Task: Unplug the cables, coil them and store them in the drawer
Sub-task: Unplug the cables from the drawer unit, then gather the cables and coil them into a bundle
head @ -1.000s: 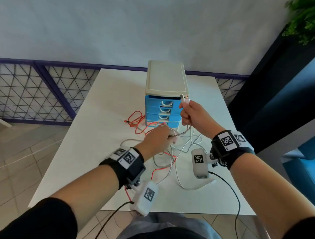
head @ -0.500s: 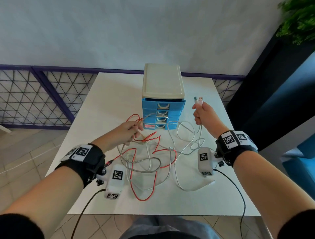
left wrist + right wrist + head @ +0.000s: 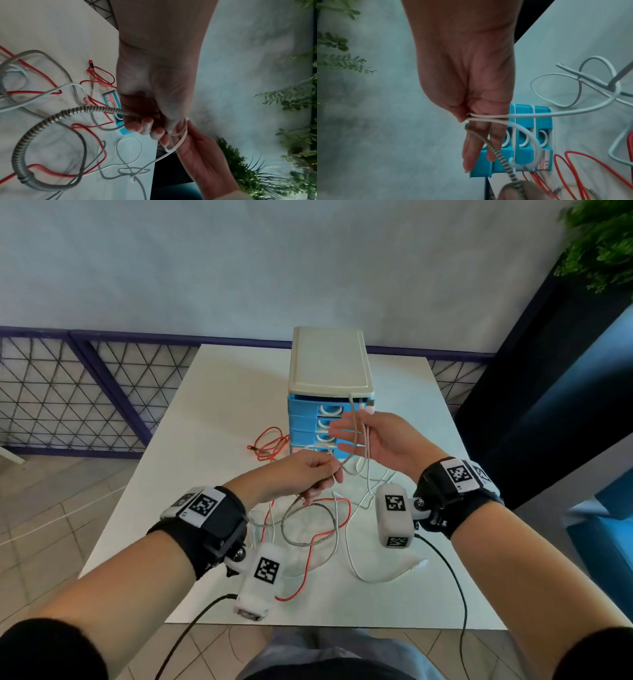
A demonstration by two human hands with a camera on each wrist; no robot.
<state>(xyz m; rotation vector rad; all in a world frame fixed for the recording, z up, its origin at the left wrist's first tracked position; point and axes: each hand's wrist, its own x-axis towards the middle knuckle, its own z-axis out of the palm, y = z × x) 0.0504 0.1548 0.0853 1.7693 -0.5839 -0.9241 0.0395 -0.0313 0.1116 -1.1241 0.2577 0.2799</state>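
**Two hands hold a cable above the table**

The white cable (image 3: 365, 440) hangs in loops across the right hand (image 3: 380, 440). The thumb presses the strands against the side of the palm, and the other fingers (image 3: 342, 426) point out straight and a bit spread. In the right wrist view the white strands cross the hand at the base of the fingers. One end of the cable sticks up just above the thumb.

A silver braided cable (image 3: 301, 529) runs from the right hand down to the left hand (image 3: 301, 477). The left hand's fingers (image 3: 145, 127) are curled round it and pinch it just below the right hand's fingers. Past the left hand it drops to the table (image 3: 205, 440) and makes a big loop there, near the left wrist.

A red cable (image 3: 270, 443) lies on the table in a loose tangle, part of it beyond the left hand's fingers and part under the wrists. More white cable lies below the right hand.

A small blue drawer box (image 3: 330, 405) with a cream top stands on the table just behind the fingers of both hands. Its drawers look shut.

A green plant (image 3: 603, 241) is far off to the right.
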